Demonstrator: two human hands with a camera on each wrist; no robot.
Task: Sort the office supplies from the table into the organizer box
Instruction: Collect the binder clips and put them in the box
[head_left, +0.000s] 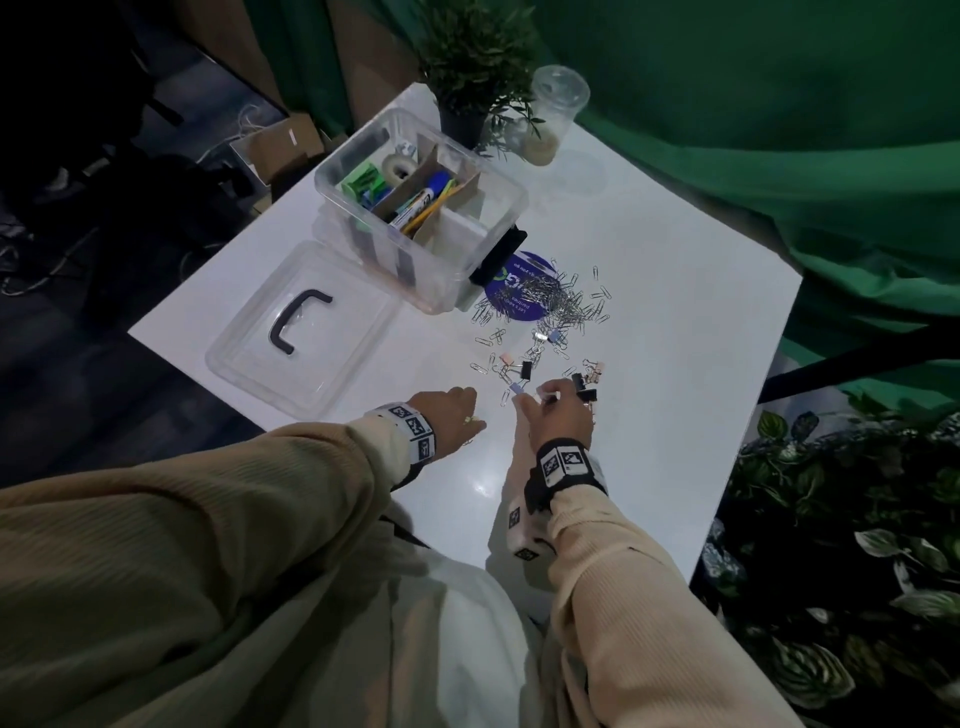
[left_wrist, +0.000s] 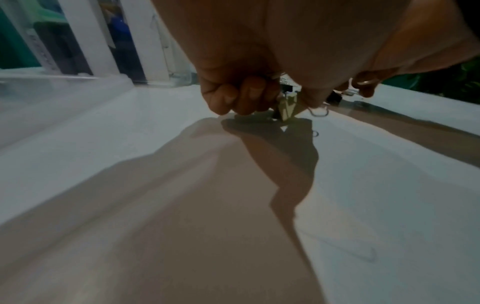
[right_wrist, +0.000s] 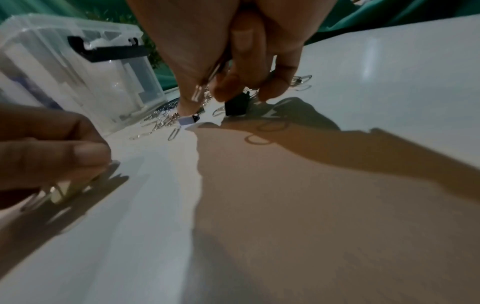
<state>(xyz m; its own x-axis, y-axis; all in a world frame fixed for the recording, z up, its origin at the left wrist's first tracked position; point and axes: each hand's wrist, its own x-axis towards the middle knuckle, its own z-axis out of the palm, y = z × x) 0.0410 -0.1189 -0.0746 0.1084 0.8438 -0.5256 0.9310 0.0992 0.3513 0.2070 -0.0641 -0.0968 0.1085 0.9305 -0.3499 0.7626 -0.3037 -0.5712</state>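
Note:
My left hand (head_left: 464, 417) rests low on the white table (head_left: 675, 364), its curled fingers gripping a pale yellow binder clip (left_wrist: 287, 110). That clip shows again under the left hand's fingers (right_wrist: 62, 152) in the right wrist view. My right hand (head_left: 540, 397) pinches the wire handle of a lavender binder clip (right_wrist: 187, 120), which touches the table. A black binder clip (right_wrist: 235, 107) sits just under its other fingertips. More binder clips (head_left: 524, 366) and a pile of paper clips (head_left: 563, 301) lie beyond. The clear organizer box (head_left: 498, 208) stands open behind them.
The box's clear lid (head_left: 301, 332) with a black handle lies left of the box. A blue round sticker (head_left: 519, 283) lies under the paper clips. A potted plant (head_left: 467, 78) and a plastic cup (head_left: 553, 114) stand at the far edge. Foliage borders the table's right side.

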